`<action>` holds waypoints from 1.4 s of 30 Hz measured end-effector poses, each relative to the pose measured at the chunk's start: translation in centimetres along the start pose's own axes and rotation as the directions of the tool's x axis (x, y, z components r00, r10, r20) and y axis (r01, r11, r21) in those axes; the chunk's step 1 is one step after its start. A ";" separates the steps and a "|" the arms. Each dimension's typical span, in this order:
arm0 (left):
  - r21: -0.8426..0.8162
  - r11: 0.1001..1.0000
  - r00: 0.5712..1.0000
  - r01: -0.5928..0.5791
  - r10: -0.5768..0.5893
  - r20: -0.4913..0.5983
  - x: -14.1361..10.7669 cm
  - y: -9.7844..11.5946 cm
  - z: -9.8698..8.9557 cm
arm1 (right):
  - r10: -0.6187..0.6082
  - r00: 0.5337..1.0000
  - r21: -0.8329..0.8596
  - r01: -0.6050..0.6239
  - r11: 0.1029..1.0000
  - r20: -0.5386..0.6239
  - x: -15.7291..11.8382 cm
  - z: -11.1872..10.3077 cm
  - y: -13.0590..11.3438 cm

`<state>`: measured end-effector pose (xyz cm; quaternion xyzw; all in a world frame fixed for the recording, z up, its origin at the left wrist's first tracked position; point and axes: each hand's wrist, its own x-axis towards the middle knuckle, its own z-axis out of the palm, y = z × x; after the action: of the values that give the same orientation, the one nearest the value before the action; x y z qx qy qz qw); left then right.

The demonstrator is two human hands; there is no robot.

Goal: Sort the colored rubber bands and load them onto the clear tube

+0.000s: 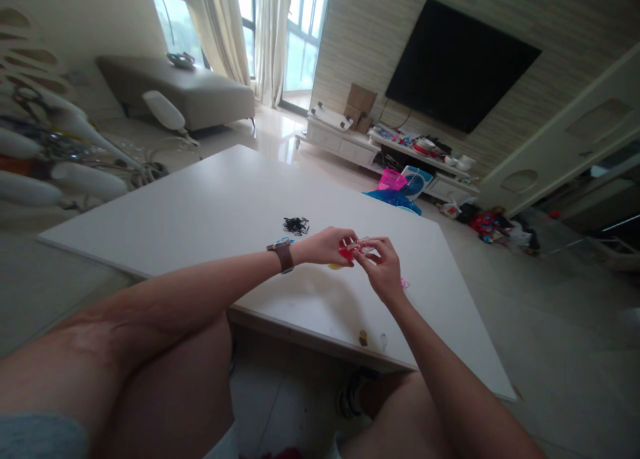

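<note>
My left hand (327, 245), wearing a wristwatch (284, 255), is closed around a small red plastic piece (345, 251). Opposite it, my right hand (384, 267) pinches at the red piece, with a small clear, whitish piece (369, 243) at its fingers. Both hands meet above the white table (210, 209). Beyond the left hand lies a pile of small black pieces (296, 225). A bit of blue (285, 240) shows behind the watch, some yellow (334, 266) under the left hand, and a pink outline-shaped piece (405, 283) beside the right wrist.
Near the table's front edge lie a small dark-yellow object (363, 338) and a clear one (384, 341). Past the far edge stand a pink basket (391, 179) and a low TV cabinet (340, 144). A cluttered rack with white rounded parts (90, 179) is at left.
</note>
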<state>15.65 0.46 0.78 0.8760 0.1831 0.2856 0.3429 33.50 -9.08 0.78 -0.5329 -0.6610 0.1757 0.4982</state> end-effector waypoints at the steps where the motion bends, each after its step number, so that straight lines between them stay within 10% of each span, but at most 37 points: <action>1: 0.039 0.999 1.000 -0.018 0.019 -0.007 0.0 0.1 -0.2 | -0.031 0.999 -0.050 0.031 0.998 0.015 0.1 -0.1 0.0; 11: 0.376 0.924 0.996 -0.070 0.047 0.069 -0.4 1.1 -0.8 | -0.142 0.918 -0.352 0.280 0.893 0.371 0.2 -1.3 0.8; 20: 0.261 0.964 0.999 -0.044 0.040 0.023 0.1 1.0 -1.6 | -0.154 0.988 -0.226 0.146 0.963 -0.019 0.6 -2.0 -0.3; 31: 0.371 0.923 0.992 -0.098 0.061 0.109 -0.3 1.4 -1.0 | -0.126 0.890 -0.370 0.307 0.877 0.438 0.4 -1.5 0.8; 38: 0.257 0.963 0.994 -0.086 0.067 0.082 0.1 1.1 -1.5 | -0.208 0.961 -0.373 0.263 0.890 0.182 0.6 -2.0 -0.1; 42: 0.266 0.958 0.992 -0.106 0.084 0.094 0.1 1.0 -1.6 | -0.199 0.947 -0.405 0.290 0.867 0.252 0.5 -1.9 -0.2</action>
<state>14.84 0.56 2.51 0.9333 0.1639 0.2379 0.2131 35.07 -9.32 1.98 -0.5217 -0.7929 0.0113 0.3145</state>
